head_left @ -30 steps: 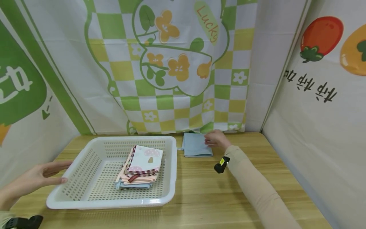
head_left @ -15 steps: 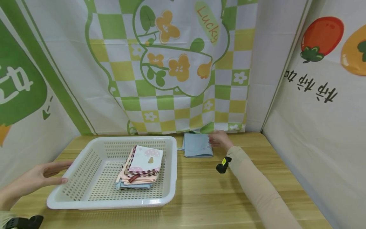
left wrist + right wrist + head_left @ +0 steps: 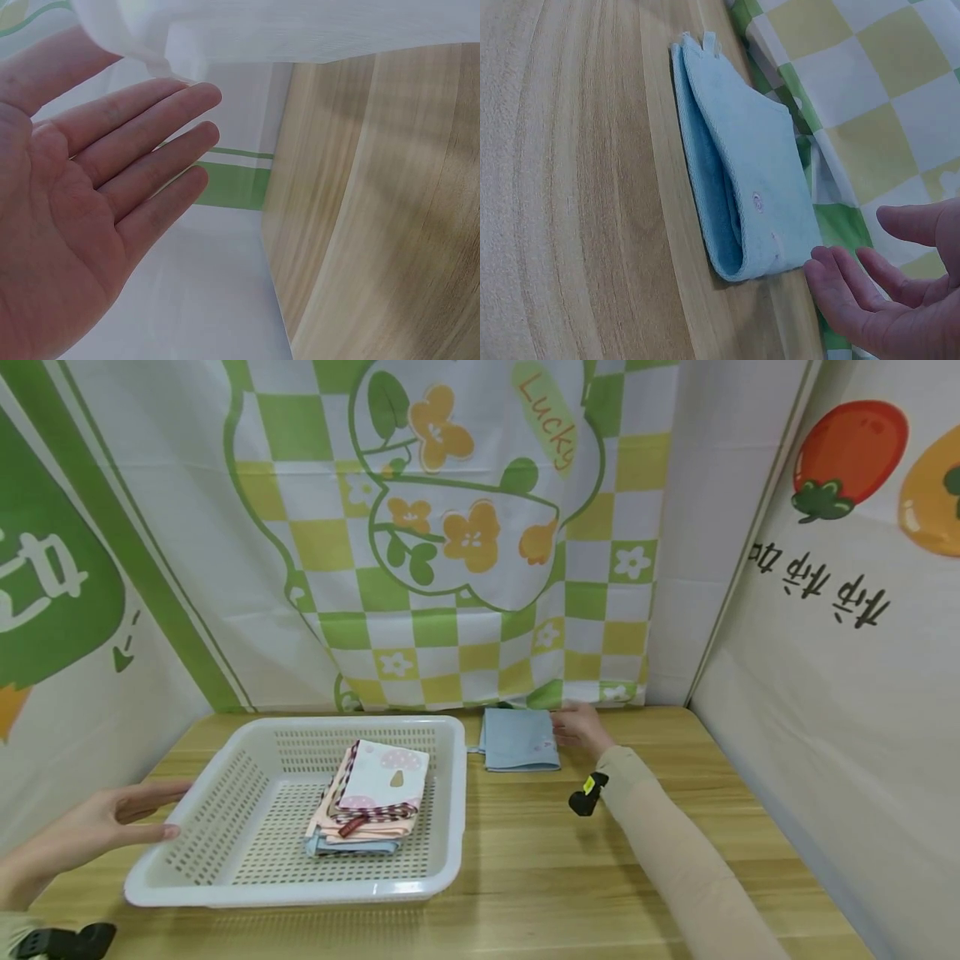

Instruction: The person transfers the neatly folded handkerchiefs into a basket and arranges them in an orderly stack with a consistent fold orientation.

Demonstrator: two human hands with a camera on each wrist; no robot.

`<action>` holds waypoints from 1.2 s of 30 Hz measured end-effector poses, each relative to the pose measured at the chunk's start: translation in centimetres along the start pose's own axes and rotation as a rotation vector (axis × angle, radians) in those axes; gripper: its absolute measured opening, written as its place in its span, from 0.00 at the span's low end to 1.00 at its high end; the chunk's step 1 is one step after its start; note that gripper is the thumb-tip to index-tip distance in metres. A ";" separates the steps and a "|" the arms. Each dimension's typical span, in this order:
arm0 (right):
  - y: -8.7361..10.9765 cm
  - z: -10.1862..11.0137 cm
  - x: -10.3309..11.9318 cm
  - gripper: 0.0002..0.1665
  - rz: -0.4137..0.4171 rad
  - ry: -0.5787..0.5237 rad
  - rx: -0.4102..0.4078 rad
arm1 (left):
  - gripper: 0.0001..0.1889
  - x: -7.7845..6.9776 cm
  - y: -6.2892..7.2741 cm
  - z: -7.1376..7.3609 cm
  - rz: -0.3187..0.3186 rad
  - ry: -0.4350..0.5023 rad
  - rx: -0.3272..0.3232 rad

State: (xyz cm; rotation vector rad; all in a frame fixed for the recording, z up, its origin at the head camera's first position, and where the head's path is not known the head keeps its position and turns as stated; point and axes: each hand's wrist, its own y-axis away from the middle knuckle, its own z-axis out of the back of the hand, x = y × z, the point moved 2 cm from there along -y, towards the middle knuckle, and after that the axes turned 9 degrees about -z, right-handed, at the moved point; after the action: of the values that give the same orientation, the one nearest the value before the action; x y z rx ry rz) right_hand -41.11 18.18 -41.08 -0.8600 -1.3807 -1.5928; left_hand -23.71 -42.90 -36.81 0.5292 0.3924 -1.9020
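A folded light-blue towel [image 3: 520,740] lies at the back of the table, its loop and fold showing in the right wrist view. Just off its right edge is my right hand [image 3: 581,728], fingers relaxed and holding nothing; the fingertips [image 3: 819,259] come right up to the towel's corner. On the left, a white plastic basket [image 3: 300,896] has my left hand [image 3: 97,827] at its left end. There the fingers [image 3: 157,124] are straight under the rim, the thumb beside the rim. Inside the basket sits a stack of folded towels [image 3: 380,777], a mushroom-print one on top.
The wooden table [image 3: 585,893] ends at a green-and-yellow checked curtain [image 3: 465,635], whose hem hangs right behind the blue towel. White printed fabric walls [image 3: 817,693] stand close on both sides.
My right hand has slid a little to the right, off the blue towel's edge, so more of the towel shows. The left hand and basket stay put.
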 end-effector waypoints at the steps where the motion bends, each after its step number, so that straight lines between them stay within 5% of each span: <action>1: -0.1 0.0 0.0 0.28 0.000 -0.001 -0.004 | 0.33 0.0 0.0 0.0 0.007 -0.004 0.000; 16: -0.5 -0.2 -0.9 0.26 -0.015 0.044 -0.060 | 0.34 -0.2 0.0 0.0 0.026 -0.025 0.003; 29: -1.3 -0.3 -1.4 0.28 -0.047 0.093 -0.065 | 0.33 0.0 0.0 0.0 -0.020 0.010 -0.003; 30: -1.7 -0.2 -1.7 0.27 -0.038 0.090 -0.053 | 0.33 0.0 0.0 0.0 -0.020 0.014 -0.003; 36: -12.1 2.0 -6.1 0.40 -0.026 0.055 0.007 | 0.33 -0.1 -0.1 0.0 -0.011 -0.002 0.005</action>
State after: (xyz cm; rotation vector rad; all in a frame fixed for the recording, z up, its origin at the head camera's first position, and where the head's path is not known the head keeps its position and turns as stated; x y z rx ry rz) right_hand -49.69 21.63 -51.18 -0.7916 -1.3632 -1.6179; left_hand -23.76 -42.83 -36.73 0.5294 0.3897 -1.9149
